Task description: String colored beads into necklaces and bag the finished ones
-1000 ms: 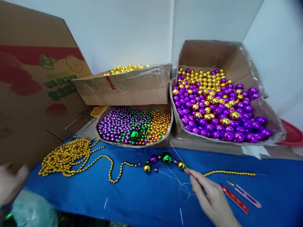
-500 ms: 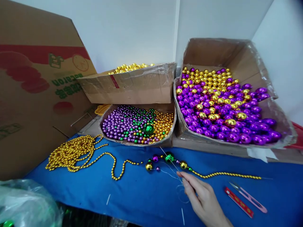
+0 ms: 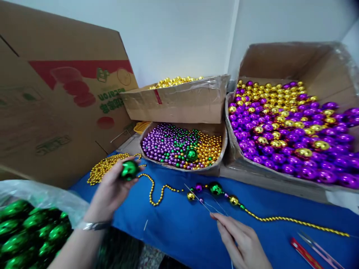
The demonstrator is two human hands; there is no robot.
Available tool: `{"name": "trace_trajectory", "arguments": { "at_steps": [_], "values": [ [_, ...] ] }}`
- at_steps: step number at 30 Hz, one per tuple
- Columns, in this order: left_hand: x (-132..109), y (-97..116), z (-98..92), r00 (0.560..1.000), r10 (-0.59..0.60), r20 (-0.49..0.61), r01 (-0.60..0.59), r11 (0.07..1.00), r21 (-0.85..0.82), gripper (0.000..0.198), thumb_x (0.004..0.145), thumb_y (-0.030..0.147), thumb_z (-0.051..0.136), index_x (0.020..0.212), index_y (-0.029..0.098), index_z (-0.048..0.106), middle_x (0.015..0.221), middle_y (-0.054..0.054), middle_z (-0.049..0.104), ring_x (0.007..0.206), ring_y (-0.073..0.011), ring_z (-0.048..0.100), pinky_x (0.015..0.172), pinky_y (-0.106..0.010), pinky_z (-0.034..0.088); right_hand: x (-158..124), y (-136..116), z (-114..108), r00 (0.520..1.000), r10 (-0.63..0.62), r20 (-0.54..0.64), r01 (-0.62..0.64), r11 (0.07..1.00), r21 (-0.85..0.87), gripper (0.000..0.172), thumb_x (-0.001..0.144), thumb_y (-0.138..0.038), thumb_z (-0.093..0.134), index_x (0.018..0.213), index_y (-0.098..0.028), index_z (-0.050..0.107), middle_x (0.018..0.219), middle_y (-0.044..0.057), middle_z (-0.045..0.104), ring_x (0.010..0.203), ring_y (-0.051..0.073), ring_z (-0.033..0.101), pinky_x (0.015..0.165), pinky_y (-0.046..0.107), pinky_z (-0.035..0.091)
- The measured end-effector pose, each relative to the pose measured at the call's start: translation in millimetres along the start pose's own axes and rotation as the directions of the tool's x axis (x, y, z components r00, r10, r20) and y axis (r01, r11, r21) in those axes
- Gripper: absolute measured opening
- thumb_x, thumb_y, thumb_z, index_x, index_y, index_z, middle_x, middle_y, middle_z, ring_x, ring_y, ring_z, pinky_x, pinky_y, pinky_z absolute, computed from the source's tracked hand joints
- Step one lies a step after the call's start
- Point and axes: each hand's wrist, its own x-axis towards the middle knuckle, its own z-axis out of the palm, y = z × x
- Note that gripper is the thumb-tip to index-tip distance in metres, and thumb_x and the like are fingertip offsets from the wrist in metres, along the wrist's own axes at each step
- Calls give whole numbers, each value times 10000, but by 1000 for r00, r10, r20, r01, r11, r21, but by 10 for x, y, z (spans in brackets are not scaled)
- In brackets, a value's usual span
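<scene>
A large shiny green bead point(image 3: 129, 170) sits in the fingers of my left hand point(image 3: 114, 190), above the blue cloth near the pile of gold bead chain point(image 3: 105, 168). Between thumb and fingertips, my right hand point(image 3: 238, 239) pinches a long thin needle point(image 3: 198, 198) that slants up to the left, with thread trailing from it. Just beyond the needle lies a partly strung strand with a large green bead point(image 3: 215, 188), a purple bead point(image 3: 198, 187) and gold beads point(image 3: 233, 200). From it, a gold bead chain point(image 3: 280, 218) runs off to the right.
Behind stand a box of small mixed beads point(image 3: 182, 167), a box of gold beads point(image 3: 179, 106) and a box of purple and gold balls point(image 3: 232, 147). A bag of green balls point(image 3: 33, 231) is at lower left. Pink thread snips point(image 3: 319, 248) and a red-cased item point(image 3: 305, 254) lie right.
My left hand has come into view from the left, holding a green bead. The view has turned left, showing more of the green balls. My right hand keeps its pinch on the needle.
</scene>
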Motion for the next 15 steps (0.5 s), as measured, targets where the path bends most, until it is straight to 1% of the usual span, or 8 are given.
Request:
{"name": "trace_trajectory", "arguments": {
  "at_steps": [1, 2, 4, 5, 7, 9, 12, 15],
  "values": [
    [25, -130, 140, 994, -60, 92, 59, 998, 14, 256, 851, 297, 561, 1048, 142, 608, 1008, -106, 670, 845, -241, 662, 559, -260, 570, -4, -12, 4, 1000, -5, 0, 5, 1000, -10, 307, 937, -179, 441, 1223, -260, 515, 1042, 25, 687, 926, 148, 666, 797, 206, 529],
    [44, -268, 286, 980, -122, 160, 123, 992, 4, 277, 851, 312, 559, 1059, 135, 606, 1041, -119, 660, 879, -262, 659, 553, -258, 569, -10, -21, 1, 1000, -5, -8, 5, 1000, -22, 306, 937, -173, 436, 1221, -259, 514, 1026, 24, 689, 917, 148, 667, 796, 213, 531],
    [53, -532, 554, 943, -218, 253, 226, 974, -5, 301, 859, 335, 549, 1070, 128, 603, 1056, -132, 651, 904, -280, 655, 539, -249, 563, -27, -24, -20, 1000, 2, -27, -3, 999, -52, 302, 933, -158, 430, 1207, -245, 521, 998, 27, 692, 898, 150, 670, 791, 226, 533],
    [44, -644, 660, 927, -254, 277, 268, 963, -14, 302, 861, 340, 547, 1070, 129, 603, 1053, -130, 650, 908, -281, 654, 536, -244, 560, -38, -21, -33, 999, 6, -38, -8, 998, -68, 299, 930, -149, 428, 1199, -236, 527, 987, 31, 693, 885, 150, 672, 788, 231, 535],
    [13, -818, 805, 910, -300, 287, 322, 946, -29, 286, 862, 339, 552, 1056, 135, 604, 1045, -118, 647, 911, -274, 654, 546, -242, 561, -61, -14, -54, 999, 5, -48, -10, 995, -97, 297, 923, -135, 428, 1188, -217, 534, 975, 42, 694, 857, 153, 675, 782, 241, 537],
    [-19, -931, 887, 913, -315, 260, 338, 940, -44, 253, 854, 324, 572, 1025, 141, 606, 1027, -102, 645, 904, -260, 656, 581, -255, 569, -81, -13, -65, 999, -1, -48, -4, 993, -118, 300, 917, -126, 427, 1186, -203, 535, 943, 50, 697, 822, 157, 677, 765, 249, 542],
    [-59, -1026, 959, 928, -306, 215, 324, 944, -57, 217, 837, 298, 605, 998, 151, 598, 1001, -86, 645, 904, -245, 656, 655, -295, 578, -97, -25, -62, 999, -17, -45, 10, 990, -142, 304, 910, -114, 421, 1179, -184, 541, 852, 54, 692, 765, 163, 677, 725, 253, 549],
    [-85, -1071, 1010, 932, -292, 214, 312, 948, -65, 226, 820, 311, 629, 984, 161, 588, 983, -82, 644, 924, -253, 651, 679, -321, 577, -99, -33, -54, 999, -26, -43, 18, 985, -174, 300, 902, -103, 415, 1161, -164, 556, 782, 53, 678, 727, 169, 676, 712, 260, 551]
  ]
}}
